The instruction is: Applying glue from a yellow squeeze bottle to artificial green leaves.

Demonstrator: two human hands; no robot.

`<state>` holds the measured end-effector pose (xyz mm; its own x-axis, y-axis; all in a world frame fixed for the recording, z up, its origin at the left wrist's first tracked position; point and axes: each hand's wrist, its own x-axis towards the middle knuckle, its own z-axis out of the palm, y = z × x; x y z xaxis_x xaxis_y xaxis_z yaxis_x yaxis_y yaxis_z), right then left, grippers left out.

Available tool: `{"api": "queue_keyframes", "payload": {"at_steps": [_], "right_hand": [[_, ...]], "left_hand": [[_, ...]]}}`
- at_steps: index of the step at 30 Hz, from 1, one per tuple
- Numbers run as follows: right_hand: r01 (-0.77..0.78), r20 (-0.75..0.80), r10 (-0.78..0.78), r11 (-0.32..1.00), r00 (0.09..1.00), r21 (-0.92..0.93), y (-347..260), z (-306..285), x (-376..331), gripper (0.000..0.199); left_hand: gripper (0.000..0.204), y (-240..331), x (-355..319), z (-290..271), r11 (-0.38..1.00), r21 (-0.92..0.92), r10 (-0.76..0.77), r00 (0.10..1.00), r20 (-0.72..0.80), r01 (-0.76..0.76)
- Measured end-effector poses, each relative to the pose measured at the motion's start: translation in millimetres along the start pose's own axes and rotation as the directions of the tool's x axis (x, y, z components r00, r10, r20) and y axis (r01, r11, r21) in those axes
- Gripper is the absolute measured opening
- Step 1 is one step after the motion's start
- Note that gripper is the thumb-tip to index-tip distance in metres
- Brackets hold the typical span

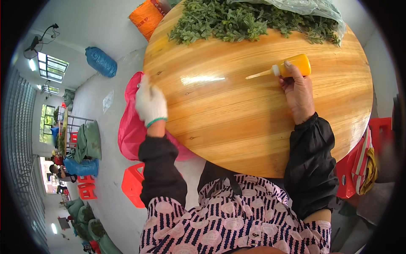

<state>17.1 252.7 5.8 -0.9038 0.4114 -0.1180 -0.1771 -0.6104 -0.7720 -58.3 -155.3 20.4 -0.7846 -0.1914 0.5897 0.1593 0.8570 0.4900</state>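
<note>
My right hand [298, 89], bare below a black sleeve cover, is closed around a yellow squeeze bottle [301, 64]. The bottle lies tilted nearly level above the round wooden table [228, 114]. Its long pale nozzle [259, 75] points left. At the table's left edge, my left hand [151, 101] wears a white knit glove with a green cuff edge. Motion smears its fingertips, so what they hold, if anything, does not show. A pink plastic bag [129, 122] hangs beside and below that hand. Green artificial leaf sprigs [220, 23] are heaped at the table's far side.
Clear plastic sheeting [313, 8] partly covers the sprigs. An orange woven sack [146, 19] stands past the table's far left edge. Red stools flank me, one at left [133, 184] and one at right [344, 180]. A blue sack [101, 62] lies on the floor farther left.
</note>
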Motion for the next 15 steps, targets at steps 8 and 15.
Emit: {"api": "queue_keyframes", "payload": {"at_steps": [8, 15], "right_hand": [[0.035, 0.033, -0.033, 0.999, 0.999, -0.040, 2, -1, 6, 0.030], [-0.032, 0.053, 0.035, 0.998, 0.998, -0.047, -1, 0, 10, 0.025]], "left_hand": [[0.062, 142, 63, 160, 0.997, 0.007, -0.076, 0.969, 0.235, 0.076], [0.060, 128, 79, 209, 0.955, 0.294, -0.005, 0.984, 0.179, -0.049]]}}
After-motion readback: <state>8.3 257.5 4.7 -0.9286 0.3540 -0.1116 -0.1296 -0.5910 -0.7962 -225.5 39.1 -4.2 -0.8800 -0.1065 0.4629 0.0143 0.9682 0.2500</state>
